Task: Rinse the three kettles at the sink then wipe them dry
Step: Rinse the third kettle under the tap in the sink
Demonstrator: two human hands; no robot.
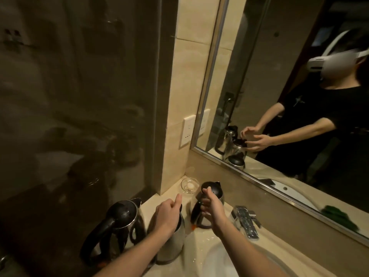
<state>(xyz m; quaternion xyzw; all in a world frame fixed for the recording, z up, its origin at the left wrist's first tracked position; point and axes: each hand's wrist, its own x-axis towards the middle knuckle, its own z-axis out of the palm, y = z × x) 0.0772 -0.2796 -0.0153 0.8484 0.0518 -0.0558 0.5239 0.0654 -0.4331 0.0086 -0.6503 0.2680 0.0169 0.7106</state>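
Starting with the far kettle (214, 190): upright at the back of the counter (197, 248), between a small glass dish (189, 185) and the faucet (245, 220), close under the mirror (299, 96). Polished steel body, black lid and handle; probably light if empty, rigid, and likely slick once wet, so best taken by the handle rather than the smooth wall. Gripped exactly there by the right hand (211, 208), fingers wrapped round the black handle, thumb raised beside the lid's edge.

Just to its left, the middle kettle (173, 242), covered on top by the left hand (167, 214), fingers curled down over the rim, one digit sticking up; impossible to tell whether clamping or merely resting. Further left, just beside the middle one, the near kettle (119, 222), upright and untouched.

None over the sink basin (229, 260) yet, so rinsing seemingly about to begin, most likely with the far kettle.
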